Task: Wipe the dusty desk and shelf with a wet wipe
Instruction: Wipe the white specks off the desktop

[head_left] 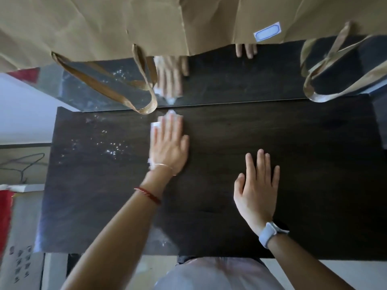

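A dark wooden desk top (pixel 293 164) fills the middle of the head view. My left hand (pixel 169 143) lies flat on it near the far edge, pressing a white wet wipe (pixel 156 125) that sticks out past the fingertips and along the hand's left side. White dust specks (pixel 109 147) are scattered on the desk left of that hand. My right hand (pixel 259 185) rests flat with fingers apart, holding nothing, on the desk's nearer right part. A mirror panel (pixel 230 80) at the desk's back shows both hands reflected.
Brown paper bags (pixel 125 24) with ribbon handles (pixel 146 97) hang over the mirror from above; one handle loop dangles just left of the wipe. Another handle (pixel 320 86) hangs at the right. A cardboard box (pixel 23 258) and a cable (pixel 25 164) lie to the left, below desk level.
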Demonstrator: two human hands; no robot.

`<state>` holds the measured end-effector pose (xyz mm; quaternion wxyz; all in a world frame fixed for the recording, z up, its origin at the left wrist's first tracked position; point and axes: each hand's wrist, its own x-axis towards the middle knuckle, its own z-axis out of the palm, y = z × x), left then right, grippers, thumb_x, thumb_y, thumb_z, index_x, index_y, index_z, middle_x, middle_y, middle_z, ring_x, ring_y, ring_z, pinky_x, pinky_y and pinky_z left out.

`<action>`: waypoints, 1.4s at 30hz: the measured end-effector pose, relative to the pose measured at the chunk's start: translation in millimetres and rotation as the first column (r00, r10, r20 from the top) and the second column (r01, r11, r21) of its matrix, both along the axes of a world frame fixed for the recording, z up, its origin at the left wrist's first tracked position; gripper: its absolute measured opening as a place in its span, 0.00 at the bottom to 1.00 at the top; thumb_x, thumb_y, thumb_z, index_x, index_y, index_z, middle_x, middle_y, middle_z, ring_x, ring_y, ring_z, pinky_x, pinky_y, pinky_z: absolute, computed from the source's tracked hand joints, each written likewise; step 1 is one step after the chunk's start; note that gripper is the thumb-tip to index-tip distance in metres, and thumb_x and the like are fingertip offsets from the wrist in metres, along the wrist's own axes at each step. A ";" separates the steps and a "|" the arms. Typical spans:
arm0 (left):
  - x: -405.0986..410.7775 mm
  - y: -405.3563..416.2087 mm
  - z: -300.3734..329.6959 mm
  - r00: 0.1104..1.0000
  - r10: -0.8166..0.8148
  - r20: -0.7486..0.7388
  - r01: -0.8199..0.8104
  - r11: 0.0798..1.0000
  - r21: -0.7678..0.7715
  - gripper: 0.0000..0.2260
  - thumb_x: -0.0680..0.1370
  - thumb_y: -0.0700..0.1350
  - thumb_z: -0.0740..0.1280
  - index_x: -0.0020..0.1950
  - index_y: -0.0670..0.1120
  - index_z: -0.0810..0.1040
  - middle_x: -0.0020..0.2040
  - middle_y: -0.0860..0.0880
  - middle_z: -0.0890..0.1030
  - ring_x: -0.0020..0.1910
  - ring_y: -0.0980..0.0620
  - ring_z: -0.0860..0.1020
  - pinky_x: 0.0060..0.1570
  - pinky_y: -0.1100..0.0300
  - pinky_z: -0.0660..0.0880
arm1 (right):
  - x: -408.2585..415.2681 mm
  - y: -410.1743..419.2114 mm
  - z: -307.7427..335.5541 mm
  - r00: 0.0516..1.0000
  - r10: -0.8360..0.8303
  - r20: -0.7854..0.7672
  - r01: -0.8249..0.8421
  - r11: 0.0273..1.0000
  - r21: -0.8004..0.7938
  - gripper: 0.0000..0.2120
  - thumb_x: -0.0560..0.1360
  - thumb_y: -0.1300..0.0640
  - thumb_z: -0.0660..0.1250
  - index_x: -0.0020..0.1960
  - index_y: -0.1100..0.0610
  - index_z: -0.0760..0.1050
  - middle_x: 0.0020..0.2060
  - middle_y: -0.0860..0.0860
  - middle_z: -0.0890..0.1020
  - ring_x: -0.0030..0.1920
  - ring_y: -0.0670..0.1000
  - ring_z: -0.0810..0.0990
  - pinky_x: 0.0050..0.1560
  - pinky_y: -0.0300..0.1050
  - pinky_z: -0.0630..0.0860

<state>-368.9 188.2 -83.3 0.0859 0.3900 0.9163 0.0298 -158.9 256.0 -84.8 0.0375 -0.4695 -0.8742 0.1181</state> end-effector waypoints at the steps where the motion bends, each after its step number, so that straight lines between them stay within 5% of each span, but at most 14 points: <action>1: -20.9 -26.3 0.4 0.990 0.141 0.013 -0.141 0.990 -0.025 0.26 0.78 0.51 0.47 0.74 0.45 0.51 0.76 0.43 0.51 0.75 0.43 0.49 0.72 0.47 0.47 | 0.0 -0.2 -0.3 1.000 -0.004 0.001 0.004 1.000 0.005 0.24 0.74 0.54 0.50 0.69 0.59 0.63 0.71 0.61 0.63 0.73 0.58 0.58 0.71 0.59 0.51; 4: -59.1 -79.3 13.5 0.858 0.508 0.068 -0.500 0.859 -0.106 0.25 0.80 0.50 0.48 0.75 0.45 0.44 0.76 0.43 0.45 0.75 0.44 0.42 0.73 0.47 0.41 | -6.5 -5.3 1.3 0.999 -0.041 -0.018 0.041 0.999 0.004 0.24 0.74 0.56 0.49 0.69 0.61 0.62 0.71 0.63 0.63 0.72 0.60 0.59 0.70 0.61 0.53; 6: -52.8 -70.7 10.0 0.855 0.518 0.043 -0.514 0.855 -0.075 0.27 0.79 0.53 0.46 0.74 0.43 0.44 0.76 0.41 0.45 0.74 0.42 0.42 0.72 0.47 0.40 | -19.7 -14.4 2.2 0.998 -0.031 -0.054 0.030 0.999 -0.017 0.24 0.73 0.57 0.49 0.68 0.62 0.63 0.70 0.63 0.64 0.72 0.60 0.59 0.70 0.61 0.53; 10: 8.3 -31.7 4.9 0.997 0.034 0.073 -0.034 0.999 -0.002 0.31 0.75 0.58 0.39 0.75 0.44 0.46 0.76 0.43 0.47 0.75 0.42 0.44 0.72 0.50 0.39 | -51.5 -47.7 2.7 0.993 0.077 -0.095 -0.080 0.996 -0.037 0.25 0.72 0.58 0.49 0.67 0.62 0.66 0.69 0.62 0.66 0.71 0.58 0.61 0.71 0.57 0.49; 12: 24.2 -36.3 7.2 0.979 -0.178 0.101 0.181 0.983 -0.018 0.29 0.76 0.57 0.40 0.75 0.46 0.47 0.76 0.45 0.49 0.75 0.44 0.44 0.72 0.49 0.41 | -61.8 -58.7 3.2 0.993 0.059 -0.099 -0.064 0.997 -0.049 0.25 0.72 0.58 0.48 0.67 0.62 0.65 0.70 0.61 0.65 0.72 0.58 0.60 0.71 0.57 0.48; 14: 6.1 -61.4 7.2 0.973 -0.219 0.072 0.221 0.975 -0.019 0.27 0.77 0.55 0.43 0.74 0.47 0.51 0.76 0.45 0.54 0.74 0.43 0.50 0.71 0.44 0.48 | -72.3 -69.2 2.7 0.994 0.030 -0.104 -0.035 0.998 -0.050 0.25 0.72 0.58 0.48 0.67 0.62 0.65 0.70 0.61 0.65 0.72 0.58 0.59 0.71 0.59 0.49; 17: -54.0 -120.8 5.7 1.000 -0.010 0.029 0.011 0.999 -0.047 0.26 0.76 0.54 0.43 0.74 0.48 0.52 0.76 0.46 0.55 0.74 0.42 0.52 0.70 0.43 0.50 | -95.7 -87.6 4.0 0.997 0.017 -0.076 -0.019 0.999 -0.033 0.25 0.73 0.58 0.48 0.67 0.63 0.64 0.70 0.62 0.64 0.72 0.59 0.60 0.70 0.60 0.51; 22: -144.7 -213.5 10.0 0.935 0.348 0.073 -0.343 0.937 -0.068 0.24 0.80 0.52 0.46 0.75 0.49 0.44 0.77 0.48 0.44 0.75 0.46 0.42 0.73 0.47 0.40 | -151.6 -135.5 4.2 0.999 0.011 -0.033 -0.012 1.000 -0.013 0.25 0.73 0.57 0.48 0.69 0.64 0.63 0.70 0.61 0.65 0.72 0.58 0.60 0.71 0.59 0.52; 29: -191.8 -173.6 6.4 0.892 0.437 0.111 -0.440 0.898 0.003 0.27 0.80 0.54 0.47 0.74 0.42 0.43 0.76 0.41 0.43 0.74 0.43 0.41 0.73 0.48 0.40 | -170.7 -148.6 0.4 0.998 -0.065 -0.024 0.066 0.997 0.039 0.25 0.73 0.57 0.48 0.68 0.63 0.65 0.70 0.60 0.65 0.72 0.57 0.61 0.71 0.58 0.53; 34: -152.7 -117.5 12.7 0.925 0.263 0.275 -0.318 0.931 0.178 0.27 0.80 0.52 0.47 0.74 0.41 0.42 0.76 0.42 0.43 0.74 0.45 0.40 0.71 0.53 0.35 | -172.0 -149.3 0.1 0.997 -0.081 -0.020 0.082 0.996 0.034 0.25 0.73 0.56 0.48 0.68 0.62 0.65 0.70 0.59 0.66 0.72 0.56 0.61 0.71 0.57 0.53; 37: -152.1 -122.2 15.2 0.907 0.132 0.399 -0.287 0.888 0.358 0.20 0.81 0.46 0.49 0.72 0.42 0.56 0.76 0.41 0.50 0.75 0.43 0.48 0.73 0.50 0.47 | -171.7 -148.9 -0.3 0.995 -0.087 -0.049 0.089 0.995 0.038 0.25 0.73 0.56 0.48 0.67 0.62 0.66 0.70 0.59 0.66 0.71 0.56 0.61 0.71 0.57 0.53; 39: -161.1 -138.8 13.1 0.927 0.013 0.375 -0.180 0.893 0.413 0.17 0.80 0.43 0.50 0.67 0.40 0.65 0.74 0.38 0.54 0.72 0.39 0.57 0.68 0.45 0.61 | -172.3 -148.5 -0.2 0.993 -0.098 -0.068 0.100 0.994 0.032 0.25 0.72 0.56 0.48 0.67 0.62 0.66 0.70 0.59 0.67 0.71 0.56 0.62 0.71 0.57 0.53; 42: -172.2 -158.7 4.1 0.980 -0.074 0.183 0.022 0.962 0.271 0.22 0.78 0.46 0.44 0.69 0.40 0.62 0.72 0.35 0.59 0.71 0.36 0.58 0.70 0.43 0.57 | -172.5 -148.7 0.1 0.990 -0.105 -0.090 0.106 0.994 0.015 0.25 0.72 0.56 0.49 0.67 0.62 0.67 0.70 0.59 0.67 0.71 0.56 0.62 0.71 0.56 0.53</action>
